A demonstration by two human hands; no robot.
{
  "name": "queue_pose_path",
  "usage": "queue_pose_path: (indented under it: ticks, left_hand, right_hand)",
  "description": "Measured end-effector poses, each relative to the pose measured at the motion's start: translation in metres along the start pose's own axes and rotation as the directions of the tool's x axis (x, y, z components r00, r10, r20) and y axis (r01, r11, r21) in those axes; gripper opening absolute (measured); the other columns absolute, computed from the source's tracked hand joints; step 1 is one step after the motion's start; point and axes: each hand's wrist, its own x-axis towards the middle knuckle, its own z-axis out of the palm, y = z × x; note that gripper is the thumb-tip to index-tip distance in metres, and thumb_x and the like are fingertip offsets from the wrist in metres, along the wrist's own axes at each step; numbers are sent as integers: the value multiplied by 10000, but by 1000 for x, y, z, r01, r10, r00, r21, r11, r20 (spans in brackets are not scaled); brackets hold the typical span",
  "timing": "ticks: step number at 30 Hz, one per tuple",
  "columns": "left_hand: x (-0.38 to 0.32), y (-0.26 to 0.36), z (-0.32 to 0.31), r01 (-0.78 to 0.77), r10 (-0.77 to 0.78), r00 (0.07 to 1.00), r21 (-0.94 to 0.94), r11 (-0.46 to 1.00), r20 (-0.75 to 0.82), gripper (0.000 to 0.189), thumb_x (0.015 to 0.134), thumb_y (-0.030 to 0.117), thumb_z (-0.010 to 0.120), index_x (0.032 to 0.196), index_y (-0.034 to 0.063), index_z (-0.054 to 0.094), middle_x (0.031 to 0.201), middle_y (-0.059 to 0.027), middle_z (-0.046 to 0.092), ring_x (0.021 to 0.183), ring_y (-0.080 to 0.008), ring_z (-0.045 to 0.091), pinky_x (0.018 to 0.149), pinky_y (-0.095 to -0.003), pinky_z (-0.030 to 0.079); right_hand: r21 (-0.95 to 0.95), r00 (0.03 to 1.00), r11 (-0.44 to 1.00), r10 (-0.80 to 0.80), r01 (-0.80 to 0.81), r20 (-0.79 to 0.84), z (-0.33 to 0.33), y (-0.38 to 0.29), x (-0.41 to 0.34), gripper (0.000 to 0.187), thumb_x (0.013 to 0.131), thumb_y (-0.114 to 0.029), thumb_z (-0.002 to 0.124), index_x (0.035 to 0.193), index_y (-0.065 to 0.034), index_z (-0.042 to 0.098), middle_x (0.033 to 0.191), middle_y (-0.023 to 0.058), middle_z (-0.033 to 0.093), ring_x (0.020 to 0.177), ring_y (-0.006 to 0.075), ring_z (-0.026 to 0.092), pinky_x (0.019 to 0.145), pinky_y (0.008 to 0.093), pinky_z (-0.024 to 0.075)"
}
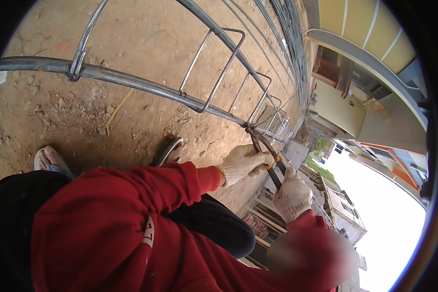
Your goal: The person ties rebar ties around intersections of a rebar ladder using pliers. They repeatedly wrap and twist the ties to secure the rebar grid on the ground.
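A pair of end-cutting nippers [260,140] with dark handles and orange bands has its jaws at a corner of a steel rebar cage [138,84]. There a stirrup [256,106] meets the lower long bar; the exact bite of the jaws is too small to tell. My left hand [242,164], in a cream knitted glove, closes around one handle. Gloved the same way, my right hand [294,195] grips the other handle near its end. Thin wire [277,116] sticks out close to the jaws.
Long loose rebars [286,40] lie beyond the cage. My sandalled feet [51,158] rest on stony dirt [131,146], near a yellow strip [117,111]. Buildings [390,120] stand at the picture's right, and a wooden rack [268,215] is behind my hands.
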Motion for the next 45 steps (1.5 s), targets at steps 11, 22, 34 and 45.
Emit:
queue_pose_path:
  ticks: [11, 22, 34, 45]
  left_hand:
    - [23, -23, 5, -82, 96, 993, -197, 977, 64, 509, 926, 233, 738, 1349, 25, 548, 1296, -121, 637, 1184, -205, 632, 988, -296, 498]
    - [35, 4, 58, -103, -16, 990, -785, 611, -143, 220, 950, 135, 681, 1146, 47, 632, 1137, -125, 688, 1108, -265, 677, 982, -383, 560]
    - [1, -9, 11, 94, -134, 991, -637, 765, -14, 439, 961, 197, 689, 1334, 16, 547, 1278, -179, 641, 1239, -313, 611, 1105, -390, 468]
    - [7, -24, -12, 160, -155, 987, -469, 868, 48, 613, 930, 164, 726, 1456, 30, 442, 1344, -166, 598, 1304, -289, 561, 1108, -368, 458]
  right_hand:
    - [496, 457, -180, -719, -850, 523, 18, 42, 23, 265, 935, -231, 675, 1092, -42, 575, 748, 65, 611, 564, 179, 575, 523, 330, 490]
    - [-221, 926, 973, -22, -66, -376, -36, -39, -21, 595, 774, -358, 797, 1241, -65, 572, 953, 118, 651, 837, 347, 681, 660, 485, 542]
    - [97, 878, 873, 478, -478, 25, 39, -94, -24, 273, 880, -197, 618, 1100, -54, 544, 935, 165, 647, 812, 380, 693, 660, 529, 543]
    - [551, 929, 758, 356, -350, 100, 89, -76, -15, 289, 828, -122, 672, 1053, -17, 524, 908, 261, 656, 863, 477, 654, 721, 543, 522]
